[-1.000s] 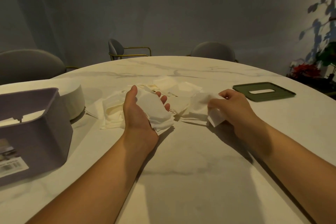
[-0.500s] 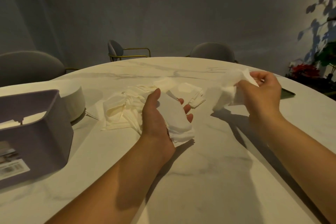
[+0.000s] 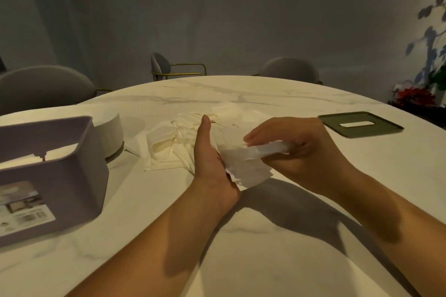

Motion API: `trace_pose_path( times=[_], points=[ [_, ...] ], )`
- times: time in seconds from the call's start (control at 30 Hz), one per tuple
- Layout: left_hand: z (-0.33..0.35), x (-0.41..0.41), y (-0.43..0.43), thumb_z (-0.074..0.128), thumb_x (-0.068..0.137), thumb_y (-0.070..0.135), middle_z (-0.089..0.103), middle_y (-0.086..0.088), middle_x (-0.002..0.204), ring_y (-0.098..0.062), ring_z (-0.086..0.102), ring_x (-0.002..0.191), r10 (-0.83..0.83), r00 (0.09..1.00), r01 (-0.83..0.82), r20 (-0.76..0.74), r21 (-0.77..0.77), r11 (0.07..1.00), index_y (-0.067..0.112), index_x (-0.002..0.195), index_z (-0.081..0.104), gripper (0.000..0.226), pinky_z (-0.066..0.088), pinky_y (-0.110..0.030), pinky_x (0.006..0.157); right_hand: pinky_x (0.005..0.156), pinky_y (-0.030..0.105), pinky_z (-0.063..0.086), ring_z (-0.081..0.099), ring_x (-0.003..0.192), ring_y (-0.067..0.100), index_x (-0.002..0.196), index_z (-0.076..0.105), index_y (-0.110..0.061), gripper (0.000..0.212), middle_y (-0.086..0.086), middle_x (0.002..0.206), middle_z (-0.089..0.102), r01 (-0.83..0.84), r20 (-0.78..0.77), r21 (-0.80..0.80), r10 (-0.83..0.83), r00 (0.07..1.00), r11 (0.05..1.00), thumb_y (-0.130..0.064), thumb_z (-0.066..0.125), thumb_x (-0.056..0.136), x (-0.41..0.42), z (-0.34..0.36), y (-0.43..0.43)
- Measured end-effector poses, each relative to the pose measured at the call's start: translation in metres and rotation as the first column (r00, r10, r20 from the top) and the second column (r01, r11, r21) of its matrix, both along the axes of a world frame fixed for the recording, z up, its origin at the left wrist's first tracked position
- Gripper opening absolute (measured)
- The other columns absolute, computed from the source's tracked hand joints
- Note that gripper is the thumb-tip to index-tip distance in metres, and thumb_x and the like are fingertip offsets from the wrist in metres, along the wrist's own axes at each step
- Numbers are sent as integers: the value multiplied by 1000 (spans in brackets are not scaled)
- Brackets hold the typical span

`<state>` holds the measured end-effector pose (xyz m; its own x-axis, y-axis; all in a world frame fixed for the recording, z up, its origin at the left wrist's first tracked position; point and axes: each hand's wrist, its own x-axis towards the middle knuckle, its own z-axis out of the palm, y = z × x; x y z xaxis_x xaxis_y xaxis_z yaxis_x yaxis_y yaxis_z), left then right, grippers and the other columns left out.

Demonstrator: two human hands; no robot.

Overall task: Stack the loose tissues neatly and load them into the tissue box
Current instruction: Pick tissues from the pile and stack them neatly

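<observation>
While your forearms reach in from the near edge, the round marble table takes up most of the view, with grey chairs standing round its far side. On your left stands the purple tissue box, open at the top, with a printed label on its near wall. Just behind it sits a low round white object; I cannot tell what it is, nor whether it touches the box. Well off to your right the green lid lies flat, its slot facing up. Between box and lid, towards the middle of the table, the loose tissues lie in an untidy heap, some folded, some crumpled, overlapping one another.

Your left hand is held just in front of that heap, edge-on, with the thumb straight and pointing away from you. A stack of tissues rests against its palm. The fingers are hidden beneath the paper and your other hand, so I cannot tell how far they curl. Your right hand is over the stack, fingers bent, pinching one folded tissue between thumb and fingertips. That tissue is blurred and lies across the top of the stack.
</observation>
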<state>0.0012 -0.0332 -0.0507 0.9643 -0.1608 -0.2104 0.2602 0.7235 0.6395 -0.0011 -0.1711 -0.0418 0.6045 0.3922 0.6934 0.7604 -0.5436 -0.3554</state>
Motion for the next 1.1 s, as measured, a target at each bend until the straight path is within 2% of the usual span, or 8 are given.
trace_pose_path(
  times=[0.13,0.33,0.47,0.53,0.6,0.77,0.97,1.1],
  points=[
    [3,0,3,45,92,52,65,-2,49,-21,63,56,38,999,-36,33,-67,997,22,87,53,32,53,-27,48,80,16,53,63,101,6,101,66,-43,36,-22,106,64,-91,-135,30,94,986,995,-23,71,71,-3,1,0],
    [0,2,6,55,90,33,63,-10,67,-22,60,55,44,999,-45,-16,-43,998,15,94,54,18,53,-27,42,79,9,49,60,105,1,90,71,-38,19,-31,106,62,-93,-144,166,117,983,982,-36,71,70,-6,2,2],
    [-3,9,8,51,88,25,61,-12,84,-26,58,69,30,999,-32,-21,-69,997,11,119,56,35,55,-31,48,73,12,51,63,100,3,79,73,-37,14,-26,100,68,-96,-209,339,174,962,936,-39,68,66,-10,8,-1],
    [-4,11,10,47,85,20,60,-9,77,-26,57,67,21,1000,-23,-22,-111,994,9,107,59,27,53,-32,60,67,14,52,64,89,2,74,73,-37,11,-23,88,70,-82,-251,468,222,942,880,-29,76,67,-12,11,-4],
    [-3,10,10,44,86,17,65,-10,71,-28,59,68,30,999,-32,-16,-129,991,5,93,61,22,51,-36,69,63,18,52,61,79,5,74,69,-32,12,-20,75,65,36,-305,587,179,935,809,-21,68,80,-9,11,-8],
    [-4,4,0,49,88,20,65,-14,101,-31,62,107,17,998,-26,-56,-168,985,6,104,62,25,43,-53,100,61,24,47,52,81,17,83,58,-21,13,-3,83,56,489,-495,639,-169,852,594,-9,57,89,11,6,-23],
    [-11,-3,-17,61,84,32,65,-10,79,-22,63,72,-145,989,145,-8,-55,988,9,96,64,26,53,-37,74,64,4,48,61,77,-1,88,63,-27,18,-23,84,57,338,-96,314,-325,941,887,-11,69,83,-1,-4,-6],
    [-14,-2,-17,62,82,47,70,-12,102,-28,68,89,-252,968,252,16,-62,966,16,119,62,48,56,-43,78,73,12,53,62,81,4,86,60,-45,29,-28,85,60,178,-156,71,-165,974,981,-21,75,78,-6,-6,6]
  ],
)
